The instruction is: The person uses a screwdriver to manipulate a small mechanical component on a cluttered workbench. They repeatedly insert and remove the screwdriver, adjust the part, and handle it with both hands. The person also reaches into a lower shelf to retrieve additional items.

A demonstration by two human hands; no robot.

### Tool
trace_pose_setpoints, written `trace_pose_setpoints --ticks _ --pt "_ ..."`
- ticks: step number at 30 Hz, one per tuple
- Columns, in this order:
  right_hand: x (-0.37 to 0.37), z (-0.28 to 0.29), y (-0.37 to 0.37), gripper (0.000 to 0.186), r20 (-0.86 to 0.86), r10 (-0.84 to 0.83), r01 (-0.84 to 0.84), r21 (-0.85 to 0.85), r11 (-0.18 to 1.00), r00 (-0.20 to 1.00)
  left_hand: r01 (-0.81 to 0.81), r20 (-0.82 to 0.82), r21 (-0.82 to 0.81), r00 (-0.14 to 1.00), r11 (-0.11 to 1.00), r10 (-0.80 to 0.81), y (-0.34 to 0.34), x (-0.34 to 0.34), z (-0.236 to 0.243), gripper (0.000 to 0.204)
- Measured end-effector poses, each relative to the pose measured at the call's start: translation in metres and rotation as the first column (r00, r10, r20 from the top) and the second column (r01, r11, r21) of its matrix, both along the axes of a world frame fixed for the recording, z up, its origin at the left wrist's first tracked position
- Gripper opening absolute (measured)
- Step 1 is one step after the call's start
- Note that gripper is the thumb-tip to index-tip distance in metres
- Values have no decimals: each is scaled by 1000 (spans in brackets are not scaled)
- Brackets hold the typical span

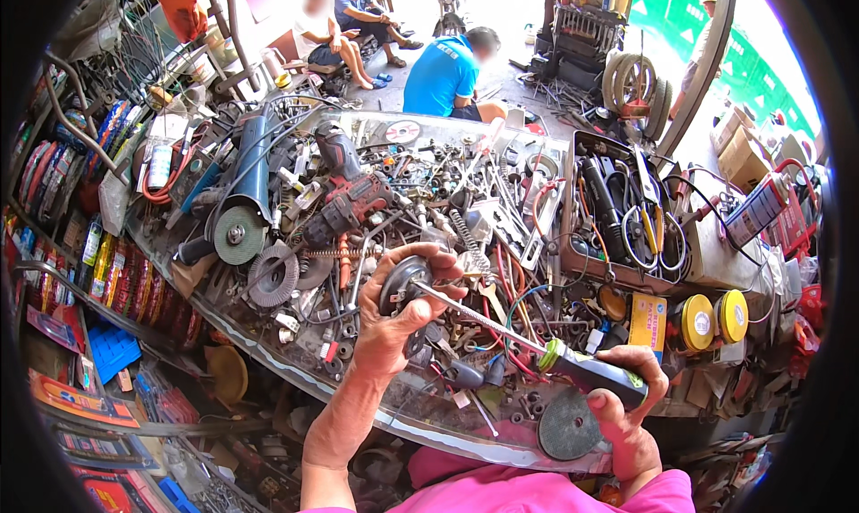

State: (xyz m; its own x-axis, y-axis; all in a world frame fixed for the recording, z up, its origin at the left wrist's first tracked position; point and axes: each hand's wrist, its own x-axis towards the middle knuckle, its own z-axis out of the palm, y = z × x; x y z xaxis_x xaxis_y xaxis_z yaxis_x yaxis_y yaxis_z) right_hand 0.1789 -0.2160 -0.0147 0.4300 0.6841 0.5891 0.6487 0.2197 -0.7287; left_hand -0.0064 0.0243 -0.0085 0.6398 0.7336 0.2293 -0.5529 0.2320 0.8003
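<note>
My left hand (389,339), above the cluttered bench (429,432), grips a round black metal part (398,287) with a small bracket, thumb at its lower edge. My right hand (631,423) is wrapped round the black-and-green handle of a screwdriver (598,377). Its long shaft slants up to the left, with the tip at the middle of the black part; whether it is seated in a fastener I cannot tell. Bolts, springs and cables lie beneath both hands. A dark flat disc (568,428) lies just left of my right hand.
An angle grinder (246,191) and red-black drill (344,204) lie back left. A toolbox (626,209), yellow tins (696,321) and spray can (752,213) stand right. Packed shelves (107,271) line the left. Several people (438,75) sit or stand beyond the bench.
</note>
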Motion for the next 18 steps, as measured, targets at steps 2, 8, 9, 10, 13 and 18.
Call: trace_pose_setpoints --ticks 2,8,9,10,13,18 --pt "0 -5 2 76 1 17 -17 40 999 1000 -52 -13 49 999 997 52 -1 1 -1 59" --pt "-3 -2 0 73 -228 25 -26 -2 1000 973 -128 -86 78 987 989 134 -8 3 5 59" --pt "-2 -1 0 72 -241 16 -18 -9 1000 970 -128 -89 88 987 988 136 -7 4 5 59" --pt "1 2 1 70 -194 15 -21 -30 999 981 -103 -35 101 994 989 107 -7 2 1 48" --pt "-6 8 4 66 -322 -7 -2 -27 1000 947 -103 -13 93 994 990 105 -3 2 -1 47" --pt "-3 6 -6 71 -338 15 -55 -110 992 941 -121 -40 45 992 992 123 -8 5 3 61"
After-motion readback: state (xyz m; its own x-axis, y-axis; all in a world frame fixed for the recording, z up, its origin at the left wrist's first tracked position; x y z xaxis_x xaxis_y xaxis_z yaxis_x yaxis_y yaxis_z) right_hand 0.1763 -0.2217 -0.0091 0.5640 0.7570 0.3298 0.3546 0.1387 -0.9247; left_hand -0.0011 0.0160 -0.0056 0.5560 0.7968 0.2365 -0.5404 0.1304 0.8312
